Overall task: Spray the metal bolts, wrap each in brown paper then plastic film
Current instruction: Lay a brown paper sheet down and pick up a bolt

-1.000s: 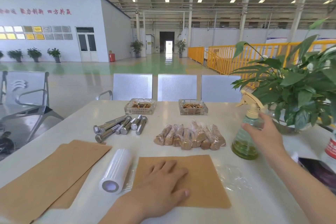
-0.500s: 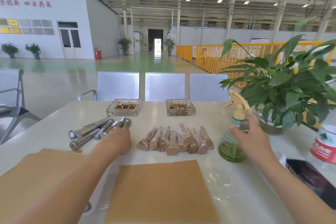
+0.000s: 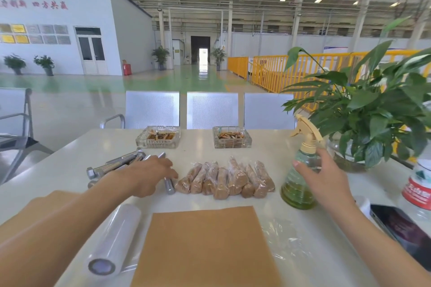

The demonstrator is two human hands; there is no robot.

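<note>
Shiny metal bolts (image 3: 112,166), matt brown paper (image 3: 205,247), glossy table (image 3: 268,147).

Left hand (image 3: 149,176) now gripping bolt (image 3: 169,185)

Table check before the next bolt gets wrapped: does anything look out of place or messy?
Mostly tidy. One loose, crumpled piece of plastic film lies right of the brown paper sheet, apart from the film roll. The two glass ashtrays hold cigarette butts, unrelated to the wrapping.
</note>
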